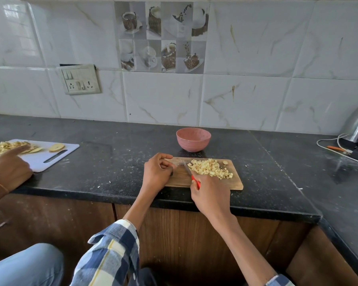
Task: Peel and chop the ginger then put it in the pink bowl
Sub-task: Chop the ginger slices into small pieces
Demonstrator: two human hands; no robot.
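Right hand (pixel 210 195) fingers grip a red-handled knife (pixel 191 174), chopped ginger (pixel 211 168) at one o'clock; left hand (pixel 156 172) fingers curled, contents unclear.

Your board: rectangular brown wooden chopping board (pixel 234 182), matt grain.
Your bowl: round pink speckled bowl (pixel 193 139), matt.
Your counter: black stone countertop (pixel 116 162), dusty.
Your wall: white marbled tiles (pixel 246 58), glossy.

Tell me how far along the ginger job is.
Done: a pile of chopped ginger lies on the wooden board. In hand: the right hand holds the red-handled knife, its blade at the pile's edge; the left hand rests curled on the board. Left: one small uncut piece and the transfer; the pink bowl looks empty.
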